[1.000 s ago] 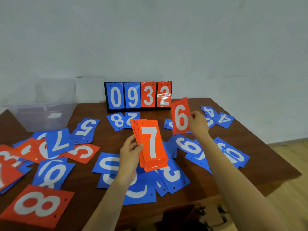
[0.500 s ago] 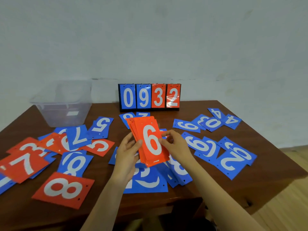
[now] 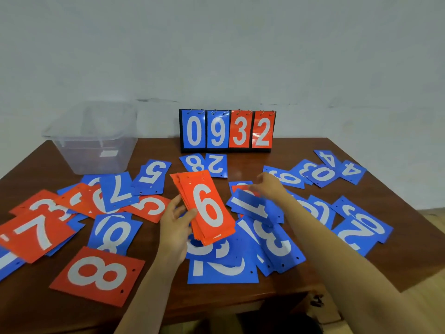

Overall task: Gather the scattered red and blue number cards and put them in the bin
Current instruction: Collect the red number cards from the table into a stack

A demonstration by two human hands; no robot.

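Right hand (image 3: 267, 186) moved off the one red stack (image 3: 207, 208), open; left hand (image 3: 174, 229) grips it.

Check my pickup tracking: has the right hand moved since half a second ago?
Yes. The right hand left the red stack and moved away from the person, nearer the scoreboard.

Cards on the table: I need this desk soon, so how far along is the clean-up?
Early. Done: no cards show in the bin. In hand: the left hand holds a red stack, 6 on top; the right hand reaches near a blue 1. Left: most cards lie scattered on the table.
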